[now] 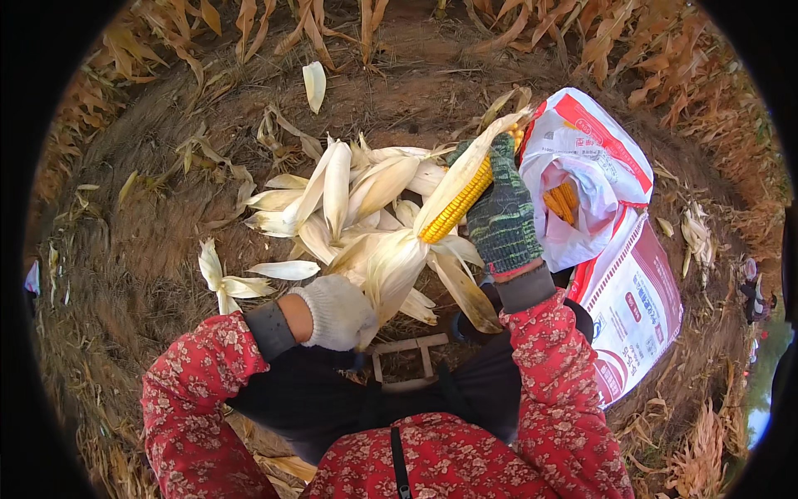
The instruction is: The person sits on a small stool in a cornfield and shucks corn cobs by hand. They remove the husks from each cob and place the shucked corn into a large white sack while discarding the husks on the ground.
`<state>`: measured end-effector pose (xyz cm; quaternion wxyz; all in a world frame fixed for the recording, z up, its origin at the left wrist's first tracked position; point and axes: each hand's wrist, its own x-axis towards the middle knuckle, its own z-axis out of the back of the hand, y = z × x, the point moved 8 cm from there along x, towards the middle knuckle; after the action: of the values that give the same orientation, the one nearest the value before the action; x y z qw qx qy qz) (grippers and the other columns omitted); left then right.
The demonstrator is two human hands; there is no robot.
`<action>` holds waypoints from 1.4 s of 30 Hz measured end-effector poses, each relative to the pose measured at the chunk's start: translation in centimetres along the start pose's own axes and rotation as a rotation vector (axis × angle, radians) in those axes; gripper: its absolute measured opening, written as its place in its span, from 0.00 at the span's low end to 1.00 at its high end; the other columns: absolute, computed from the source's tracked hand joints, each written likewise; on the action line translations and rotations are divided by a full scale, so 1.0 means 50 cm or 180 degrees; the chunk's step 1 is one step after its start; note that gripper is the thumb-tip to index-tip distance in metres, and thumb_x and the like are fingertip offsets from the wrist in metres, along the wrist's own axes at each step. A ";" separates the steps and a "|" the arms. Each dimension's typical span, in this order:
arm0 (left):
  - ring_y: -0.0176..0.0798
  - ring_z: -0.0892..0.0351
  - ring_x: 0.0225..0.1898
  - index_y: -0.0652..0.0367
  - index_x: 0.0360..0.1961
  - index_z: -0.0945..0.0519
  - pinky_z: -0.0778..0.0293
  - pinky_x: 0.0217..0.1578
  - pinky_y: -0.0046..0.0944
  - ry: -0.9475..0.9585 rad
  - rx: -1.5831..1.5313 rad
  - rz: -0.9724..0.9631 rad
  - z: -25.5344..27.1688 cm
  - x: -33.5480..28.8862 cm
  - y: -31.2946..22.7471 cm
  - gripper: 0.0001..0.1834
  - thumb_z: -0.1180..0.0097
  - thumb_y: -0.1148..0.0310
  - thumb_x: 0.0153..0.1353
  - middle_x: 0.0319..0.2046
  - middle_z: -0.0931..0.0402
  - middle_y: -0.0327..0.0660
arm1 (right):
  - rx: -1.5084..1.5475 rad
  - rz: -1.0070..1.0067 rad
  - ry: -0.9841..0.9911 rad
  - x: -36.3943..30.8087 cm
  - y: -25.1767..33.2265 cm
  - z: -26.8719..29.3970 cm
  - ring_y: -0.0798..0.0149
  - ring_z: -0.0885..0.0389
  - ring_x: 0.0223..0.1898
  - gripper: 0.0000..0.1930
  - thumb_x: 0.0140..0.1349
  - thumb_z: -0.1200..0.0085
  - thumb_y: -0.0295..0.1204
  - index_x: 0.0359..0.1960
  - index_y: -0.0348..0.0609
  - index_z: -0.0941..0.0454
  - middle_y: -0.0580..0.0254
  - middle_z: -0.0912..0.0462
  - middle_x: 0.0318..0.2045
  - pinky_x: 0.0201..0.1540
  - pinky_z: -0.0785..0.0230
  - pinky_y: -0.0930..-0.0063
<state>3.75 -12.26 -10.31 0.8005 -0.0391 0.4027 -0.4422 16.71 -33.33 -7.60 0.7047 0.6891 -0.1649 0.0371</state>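
Observation:
A yellow ear of corn (457, 200) slants up to the right in front of me, its pale husk (386, 270) peeled back from the kernels toward the lower end. My right hand (501, 204), in a dark green knitted glove, is closed round the ear's right side near its upper part. One husk strip still lies along the ear's left side. My left hand (337, 312), in a whitish knitted glove, is closed at the lower end of the peeled husk; its fingertips are partly hidden. Beyond the ear lies a pile of husk-covered ears and loose husks (337, 187).
To the right an open white and red woven sack (573, 141) has husked corn (562, 202) in its mouth. A second printed sack (632, 308) lies below it. A small frame (407, 353) stands between my knees. Dry corn stalks (665, 50) edge the bare soil.

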 end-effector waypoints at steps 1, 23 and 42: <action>0.56 0.19 0.35 0.57 0.37 0.18 0.24 0.39 0.53 -0.0136 -0.0034 -0.0097 -0.001 -0.008 0.013 0.16 0.48 0.62 0.50 0.31 0.19 0.48 | -0.1700 0.1060 0.0215 -0.015 0.056 -0.024 0.55 0.22 0.51 0.21 0.67 0.51 0.22 0.62 0.41 0.31 0.53 0.22 0.51 0.57 0.30 0.64; 0.27 0.25 0.35 0.63 0.43 0.19 0.29 0.37 0.32 -0.2870 -0.2906 0.1233 0.243 -0.072 0.107 0.21 0.47 0.53 0.68 0.31 0.22 0.34 | -0.0233 -0.0338 0.1793 -0.119 0.047 -0.200 0.57 0.20 0.45 0.19 0.62 0.39 0.35 0.49 0.35 0.24 0.53 0.19 0.44 0.48 0.27 0.66; 0.23 0.28 0.18 0.58 0.38 0.23 0.33 0.18 0.24 -0.3299 -0.5755 0.0425 0.182 -0.017 0.195 0.14 0.50 0.58 0.71 0.24 0.24 0.32 | 0.0041 -0.0645 0.1021 -0.088 0.040 -0.189 0.64 0.29 0.59 0.40 0.54 0.30 0.31 0.64 0.32 0.41 0.52 0.31 0.58 0.61 0.32 0.73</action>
<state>16.29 -8.40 -7.76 0.5703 -0.7863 0.1921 0.1401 13.71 -23.17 -6.91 0.7176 0.6919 0.0200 0.0763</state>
